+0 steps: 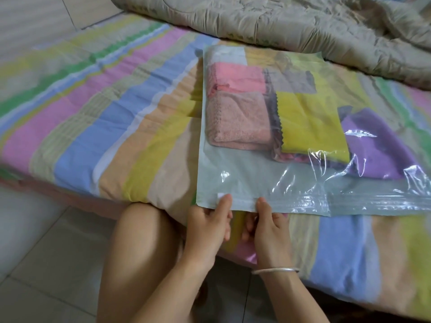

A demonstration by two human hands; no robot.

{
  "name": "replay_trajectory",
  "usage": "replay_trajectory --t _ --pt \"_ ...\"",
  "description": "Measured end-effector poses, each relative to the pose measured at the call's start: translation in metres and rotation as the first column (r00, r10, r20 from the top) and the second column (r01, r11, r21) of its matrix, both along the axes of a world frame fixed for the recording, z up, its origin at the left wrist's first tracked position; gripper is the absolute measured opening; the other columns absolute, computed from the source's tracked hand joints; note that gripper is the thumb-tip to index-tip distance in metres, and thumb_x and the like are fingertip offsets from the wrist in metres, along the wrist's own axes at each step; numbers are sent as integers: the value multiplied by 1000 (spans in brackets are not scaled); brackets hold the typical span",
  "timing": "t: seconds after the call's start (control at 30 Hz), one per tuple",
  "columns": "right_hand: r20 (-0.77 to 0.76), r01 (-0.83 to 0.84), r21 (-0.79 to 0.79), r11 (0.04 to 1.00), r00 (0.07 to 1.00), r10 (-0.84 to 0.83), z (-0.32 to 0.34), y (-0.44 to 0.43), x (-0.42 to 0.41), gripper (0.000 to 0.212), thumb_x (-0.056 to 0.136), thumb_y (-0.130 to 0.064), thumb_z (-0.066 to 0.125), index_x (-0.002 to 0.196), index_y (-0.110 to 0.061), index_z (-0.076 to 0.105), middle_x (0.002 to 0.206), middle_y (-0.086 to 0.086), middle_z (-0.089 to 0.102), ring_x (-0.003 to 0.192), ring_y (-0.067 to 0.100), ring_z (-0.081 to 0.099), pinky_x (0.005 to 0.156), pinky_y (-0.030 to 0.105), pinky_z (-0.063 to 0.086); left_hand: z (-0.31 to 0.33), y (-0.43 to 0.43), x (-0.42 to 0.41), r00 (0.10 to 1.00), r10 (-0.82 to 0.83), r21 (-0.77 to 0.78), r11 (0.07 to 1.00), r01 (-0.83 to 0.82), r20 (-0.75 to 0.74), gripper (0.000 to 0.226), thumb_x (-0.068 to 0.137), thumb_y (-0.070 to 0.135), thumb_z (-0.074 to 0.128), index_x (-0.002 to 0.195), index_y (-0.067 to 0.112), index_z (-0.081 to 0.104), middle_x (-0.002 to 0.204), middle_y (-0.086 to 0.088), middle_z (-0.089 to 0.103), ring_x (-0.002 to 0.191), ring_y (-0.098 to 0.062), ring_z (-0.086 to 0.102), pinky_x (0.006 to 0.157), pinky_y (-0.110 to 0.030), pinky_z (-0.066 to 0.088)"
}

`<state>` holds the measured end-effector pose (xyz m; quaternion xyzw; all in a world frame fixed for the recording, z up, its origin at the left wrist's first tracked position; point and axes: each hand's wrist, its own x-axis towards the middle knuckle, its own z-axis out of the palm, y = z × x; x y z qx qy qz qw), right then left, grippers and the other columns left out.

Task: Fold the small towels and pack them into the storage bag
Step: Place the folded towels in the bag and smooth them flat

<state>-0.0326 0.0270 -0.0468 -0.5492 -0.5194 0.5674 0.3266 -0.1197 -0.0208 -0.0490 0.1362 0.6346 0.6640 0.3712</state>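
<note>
A clear storage bag [251, 173] lies flat on the striped bed. Inside it sit several folded towels: a white one [227, 55] at the far end, a pink one [238, 76], a peach one [238, 120], a grey one [291, 81], a yellow one [310, 124] and a purple one [377, 145]. My left hand [207, 227] pinches the bag's near edge by its left corner, thumb on top. My right hand [268, 224], with a silver bangle on the wrist, pinches the same edge a little to the right.
A beige quilt [279, 22] is bunched along the far side of the bed. The striped sheet [105, 101] stretches out to the left of the bag. My bare knee [144, 229] is against the bed's edge, over a tiled floor [42, 241].
</note>
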Motion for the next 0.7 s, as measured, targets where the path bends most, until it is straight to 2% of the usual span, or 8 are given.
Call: replay_trajectory --t 0.13,0.27,0.37,0.43,0.53,0.6,0.7 --pt "-20 9 5 1000 1000 -8 -3 -1 0 60 101 -31 40 47 -5 47 39 8 46 35 17 47 40 16 38 0 -8 -11 1000 11 -13 1000 -11 -12 50 91 14 58 44 14 42 37 4 35 32 -12 27 36 -20 24" --pt "-33 -6 2 1000 999 6 -5 -1 0 63 101 -32 39 46 -4 50 39 14 51 37 18 51 43 16 42 -4 -9 -17 997 66 11 998 -66 -40 64 93 10 53 34 22 32 33 3 28 30 -11 24 35 -17 24" --pt "-48 -7 1 1000 999 7 -4 -1 0 64 101 -32 38 44 -5 51 40 14 53 38 19 53 46 17 43 -6 -11 -25 999 -21 -1 1000 21 -29 60 93 14 55 38 22 36 36 0 31 31 -13 29 36 -18 27" --pt "-73 14 -12 1000 997 -14 -3 -2 -1 65 101 -32 40 41 -10 50 39 12 52 38 20 52 46 20 45 -6 -14 -34 993 -113 -36 993 113 -9 53 93 25 58 43 17 42 39 -3 36 32 -16 33 37 -21 29" --pt "-130 24 -46 999 991 -30 0 -6 -4 64 100 -37 40 42 -10 50 40 9 50 38 22 51 45 24 45 -6 -19 -48 980 -196 -103 976 193 -17 56 96 44 44 54 8 51 43 -8 46 33 -20 43 38 -23 34" --pt "-160 -25 -73 997 987 13 1 -9 -8 60 98 -40 42 51 -4 49 43 12 49 38 22 50 44 26 44 -8 -22 -56 970 -196 -109 977 182 -143 54 99 36 42 58 3 50 43 -10 47 34 -22 45 39 -24 34" --pt "-187 -201 -135 970 967 175 1 -17 -21 55 96 -41 45 54 -5 52 47 13 51 37 21 50 42 26 45 -8 -22 -63 920 -224 -136 972 190 -321 43 98 23 48 59 5 46 42 -4 42 35 -22 43 40 -24 34"
